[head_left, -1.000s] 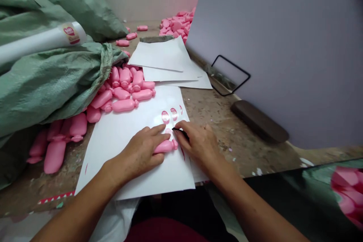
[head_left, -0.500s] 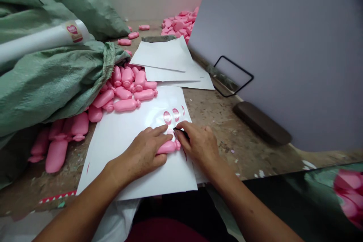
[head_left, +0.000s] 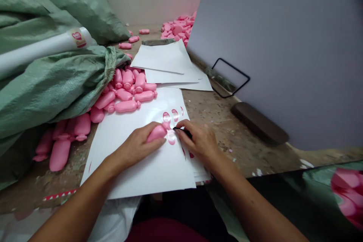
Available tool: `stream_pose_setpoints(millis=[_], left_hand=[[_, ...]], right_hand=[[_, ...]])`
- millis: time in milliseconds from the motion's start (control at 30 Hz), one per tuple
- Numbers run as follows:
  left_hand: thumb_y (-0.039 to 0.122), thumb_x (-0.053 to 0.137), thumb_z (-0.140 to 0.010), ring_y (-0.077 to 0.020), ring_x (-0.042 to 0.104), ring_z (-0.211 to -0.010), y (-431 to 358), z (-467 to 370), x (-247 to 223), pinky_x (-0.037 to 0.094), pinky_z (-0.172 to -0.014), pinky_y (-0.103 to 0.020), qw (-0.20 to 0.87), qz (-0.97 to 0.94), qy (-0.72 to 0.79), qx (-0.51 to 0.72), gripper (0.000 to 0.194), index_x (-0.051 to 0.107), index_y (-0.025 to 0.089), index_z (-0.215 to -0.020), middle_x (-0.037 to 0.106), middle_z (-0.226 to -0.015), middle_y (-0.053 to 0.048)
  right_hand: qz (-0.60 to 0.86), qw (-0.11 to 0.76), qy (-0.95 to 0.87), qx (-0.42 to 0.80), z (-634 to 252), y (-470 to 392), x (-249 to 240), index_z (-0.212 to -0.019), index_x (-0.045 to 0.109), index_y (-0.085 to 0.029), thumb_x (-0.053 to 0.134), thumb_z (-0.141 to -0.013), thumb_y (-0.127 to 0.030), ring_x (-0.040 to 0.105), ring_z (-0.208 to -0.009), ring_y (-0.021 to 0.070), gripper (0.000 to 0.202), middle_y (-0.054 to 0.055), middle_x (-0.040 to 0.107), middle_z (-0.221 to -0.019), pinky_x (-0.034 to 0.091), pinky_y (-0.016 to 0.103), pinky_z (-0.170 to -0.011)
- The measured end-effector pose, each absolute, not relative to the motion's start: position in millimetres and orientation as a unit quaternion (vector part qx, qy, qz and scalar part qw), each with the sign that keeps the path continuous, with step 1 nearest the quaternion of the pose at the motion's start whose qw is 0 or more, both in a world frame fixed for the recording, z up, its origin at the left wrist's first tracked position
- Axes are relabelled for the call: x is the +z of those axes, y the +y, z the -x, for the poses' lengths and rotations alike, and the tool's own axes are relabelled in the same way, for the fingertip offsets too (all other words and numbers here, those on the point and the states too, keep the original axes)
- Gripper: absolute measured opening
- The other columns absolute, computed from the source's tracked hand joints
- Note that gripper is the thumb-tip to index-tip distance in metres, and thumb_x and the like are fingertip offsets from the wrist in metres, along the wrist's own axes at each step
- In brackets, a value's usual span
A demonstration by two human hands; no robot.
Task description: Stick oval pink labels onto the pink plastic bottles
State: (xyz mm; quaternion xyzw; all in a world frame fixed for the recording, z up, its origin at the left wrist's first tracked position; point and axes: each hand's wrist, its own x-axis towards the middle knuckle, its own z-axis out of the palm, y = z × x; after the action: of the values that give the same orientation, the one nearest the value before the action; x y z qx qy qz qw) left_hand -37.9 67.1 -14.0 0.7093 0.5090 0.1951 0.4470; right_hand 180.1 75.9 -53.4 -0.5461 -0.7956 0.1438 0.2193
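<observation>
My left hand (head_left: 141, 140) is closed around a small pink bottle (head_left: 157, 133), its neck tilted up to the right over the white sticker sheet (head_left: 133, 177). My right hand (head_left: 197, 138) pinches a thin black tool (head_left: 183, 131), most of it hidden by the fingers. At the tool's tip is an oval pink-and-white sticker (head_left: 171, 137), close to the bottle's neck; I cannot tell whether it is fully off the sheet. Just beyond, several more oval stickers (head_left: 175, 115) lie on the sheet.
Pink bottles (head_left: 126, 106) spill from a green sack (head_left: 70, 75) on the left, with a white roll (head_left: 42, 49) across it. White sheets (head_left: 164, 58) lie behind. A grey panel (head_left: 269, 53), a black wire frame (head_left: 231, 77) and a dark brown case (head_left: 259, 123) stand right.
My left hand has lifted the bottle off the sheet and turned its neck upward, fingers now wrapped round it. The sticker by the tool tip shows more fully. My right hand has barely moved.
</observation>
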Motion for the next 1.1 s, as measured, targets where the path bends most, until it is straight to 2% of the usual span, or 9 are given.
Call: stream_pose_setpoints(millis=[100, 333, 467, 567, 633, 767, 867, 933, 1100], left_hand=[[0.05, 0.056, -0.09, -0.0256, 0.062, -0.1, 69.1, 38.0, -13.7, 0.047, -0.095, -0.04, 0.474, -0.646, 0.553, 0.228, 0.038, 0.062, 0.021, -0.114, 0.07, -0.107, -0.006], [0.051, 0.054, -0.09, -0.0232, 0.059, -0.095, 69.2, 32.9, -17.4, 0.045, -0.092, -0.038, 0.465, -0.638, 0.569, 0.232, 0.035, 0.058, 0.021, -0.107, 0.065, -0.101, -0.004], [0.051, 0.054, -0.09, -0.0226, 0.058, -0.093, 69.3, 34.0, -17.3, 0.045, -0.09, -0.038, 0.479, -0.629, 0.564, 0.237, 0.035, 0.057, 0.021, -0.107, 0.064, -0.1, -0.004], [0.051, 0.054, -0.091, -0.0234, 0.058, -0.095, 68.8, 34.4, -17.1, 0.044, -0.092, -0.04, 0.477, -0.63, 0.564, 0.24, 0.035, 0.057, 0.02, -0.107, 0.065, -0.103, -0.005], [0.051, 0.053, -0.091, -0.0241, 0.058, -0.098, 68.3, 34.1, -16.4, 0.044, -0.094, -0.04, 0.47, -0.634, 0.566, 0.238, 0.035, 0.057, 0.021, -0.108, 0.065, -0.104, -0.005], [0.052, 0.054, -0.089, -0.0244, 0.06, -0.096, 69.0, 34.1, -16.2, 0.044, -0.091, -0.038, 0.458, -0.64, 0.57, 0.235, 0.035, 0.058, 0.021, -0.105, 0.066, -0.099, -0.004], [0.051, 0.058, -0.088, -0.0221, 0.06, -0.091, 68.6, 34.5, -17.8, 0.046, -0.086, -0.036, 0.47, -0.629, 0.564, 0.256, 0.035, 0.059, 0.02, -0.103, 0.065, -0.096, -0.003], [0.05, 0.061, -0.088, -0.0196, 0.061, -0.088, 63.1, 33.4, -16.7, 0.047, -0.084, -0.033, 0.502, -0.605, 0.548, 0.285, 0.035, 0.059, 0.019, -0.105, 0.065, -0.097, -0.003], [0.041, 0.072, -0.085, -0.0154, 0.063, -0.087, 24.0, 23.3, -3.4, 0.052, -0.079, -0.029, 0.656, -0.443, 0.478, 0.38, 0.041, 0.057, 0.022, -0.117, 0.064, -0.101, -0.002]], right_hand=[[0.558, 0.213, -0.795, 0.105, -178.4, 72.8, -54.6, -0.095, 0.068, -0.023, 0.055, -0.095, -0.026, 0.069, -0.076, 0.0204, 0.013, 0.003, 0.079, -0.089, 0.031, 0.033, -0.07], [0.538, 0.212, -0.797, 0.174, -180.2, 69.9, -48.9, -0.1, 0.069, -0.023, 0.057, -0.095, -0.027, 0.071, -0.078, 0.0214, 0.014, 0.003, 0.079, -0.088, 0.037, 0.034, -0.074], [0.572, 0.191, -0.78, 0.17, -177.2, 65.3, -44.2, -0.116, 0.071, -0.02, 0.06, -0.095, -0.032, 0.074, -0.089, 0.0284, 0.027, 0.01, 0.08, -0.1, 0.044, 0.041, -0.08], [0.554, 0.172, -0.788, 0.207, -176.6, 59.2, -37.2, -0.118, 0.074, -0.026, 0.068, -0.09, -0.033, 0.074, -0.095, 0.0303, 0.03, 0.009, 0.08, -0.108, 0.047, 0.046, -0.086], [0.533, 0.202, -0.768, 0.293, -179.4, 53.3, -31.1, -0.114, 0.076, -0.029, 0.07, -0.087, -0.032, 0.074, -0.095, 0.0275, 0.028, 0.006, 0.08, -0.109, 0.051, 0.043, -0.086], [0.489, 0.334, -0.632, 0.499, -187.7, 40.9, -22.3, -0.103, 0.079, -0.028, 0.076, -0.079, -0.038, 0.072, -0.088, 0.0218, 0.026, 0.002, 0.079, -0.102, 0.055, 0.034, -0.076], [0.52, 0.431, -0.525, 0.518, -187.1, 35.8, -19.5, -0.087, 0.076, -0.024, 0.08, -0.074, -0.042, 0.065, -0.072, 0.0177, 0.023, 0.002, 0.075, -0.084, 0.05, 0.03, -0.064], [0.531, 0.473, -0.496, 0.499, -182.0, 33.2, -16.8, -0.079, 0.072, -0.022, 0.081, -0.072, -0.041, 0.06, -0.067, 0.0156, 0.022, 0.0, 0.069, -0.074, 0.048, 0.029, -0.062], [0.49, 0.48, -0.518, 0.511, -162.2, 17.2, -5.7, -0.077, 0.069, -0.021, 0.075, -0.078, -0.035, 0.055, -0.065, 0.0139, 0.015, -0.002, 0.062, -0.068, 0.045, 0.028, -0.064]])
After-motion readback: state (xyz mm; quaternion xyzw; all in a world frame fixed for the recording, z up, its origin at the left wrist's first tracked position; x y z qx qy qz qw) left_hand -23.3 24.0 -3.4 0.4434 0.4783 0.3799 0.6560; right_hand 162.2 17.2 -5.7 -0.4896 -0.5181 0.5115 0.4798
